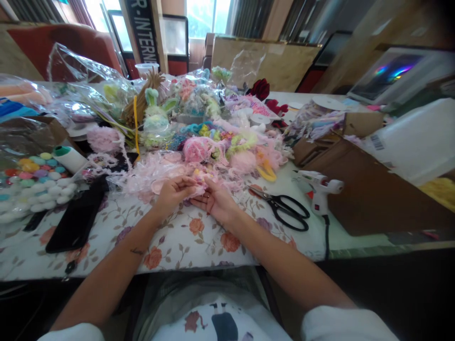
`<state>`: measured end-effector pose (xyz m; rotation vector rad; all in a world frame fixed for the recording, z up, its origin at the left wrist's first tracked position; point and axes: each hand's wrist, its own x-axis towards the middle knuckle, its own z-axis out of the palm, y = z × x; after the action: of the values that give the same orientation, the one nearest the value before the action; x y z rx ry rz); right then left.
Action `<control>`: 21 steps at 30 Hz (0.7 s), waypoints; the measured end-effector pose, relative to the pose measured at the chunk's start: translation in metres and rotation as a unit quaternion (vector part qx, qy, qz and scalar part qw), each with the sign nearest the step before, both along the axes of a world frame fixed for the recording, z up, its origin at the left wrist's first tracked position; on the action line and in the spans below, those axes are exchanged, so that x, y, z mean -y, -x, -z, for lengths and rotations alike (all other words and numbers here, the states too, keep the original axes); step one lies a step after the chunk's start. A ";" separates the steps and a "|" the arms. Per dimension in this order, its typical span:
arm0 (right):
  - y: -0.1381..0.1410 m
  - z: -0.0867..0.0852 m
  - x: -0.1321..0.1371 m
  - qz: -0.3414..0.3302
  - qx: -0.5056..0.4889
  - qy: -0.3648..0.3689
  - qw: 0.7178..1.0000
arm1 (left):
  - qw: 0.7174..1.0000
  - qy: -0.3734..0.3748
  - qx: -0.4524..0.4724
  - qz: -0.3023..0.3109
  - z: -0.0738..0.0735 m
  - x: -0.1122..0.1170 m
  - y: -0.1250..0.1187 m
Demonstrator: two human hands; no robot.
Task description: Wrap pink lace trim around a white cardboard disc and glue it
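Note:
Near the table's front, my left hand [177, 193] and my right hand [216, 199] meet over the flowered cloth. Between their fingertips is a small pink piece [199, 188], perhaps ribbon or yarn; its exact kind is too small to make out. Both hands are closed, with thumbs and fingers pinching it. Just beyond them lies a heap of pale pink netting and ribbon [142, 177], with a ball of pink yarn [196, 149] on the pile. To the right of my right hand, black-handled scissors [284, 208] lie with blades toward the pile.
A white glue gun [322, 189] stands beside a cardboard box [384, 189] on the right. A black phone [76, 220] lies at left, near a bag of coloured pompoms [39, 182] and a thread cone [69, 160]. Craft materials, including a brown stem bundle [140, 102], cover the back.

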<state>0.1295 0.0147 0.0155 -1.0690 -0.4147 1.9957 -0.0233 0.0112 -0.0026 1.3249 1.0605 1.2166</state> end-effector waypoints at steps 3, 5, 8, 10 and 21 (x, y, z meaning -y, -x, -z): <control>-0.002 0.000 -0.002 0.048 -0.005 0.006 0.999 | 0.994 0.060 0.027 0.083 -0.001 0.004 -0.001; 0.001 0.002 -0.005 0.072 0.009 -0.001 0.997 | 0.987 0.079 0.023 0.139 -0.002 0.007 -0.001; 0.004 0.005 -0.006 0.094 0.023 -0.021 0.995 | 0.986 0.078 0.004 0.149 -0.004 0.010 0.000; 0.003 0.005 -0.005 0.107 0.026 -0.036 0.993 | 0.993 0.067 0.008 0.093 -0.006 0.010 0.003; -0.050 -0.018 -0.021 -0.103 0.033 -0.248 0.963 | 0.956 -0.002 0.243 -0.167 -0.009 -0.003 0.015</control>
<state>0.1794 0.0359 0.0337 -0.7973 -1.0370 1.8873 -0.0386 0.0146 0.0062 0.7954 0.9369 1.6893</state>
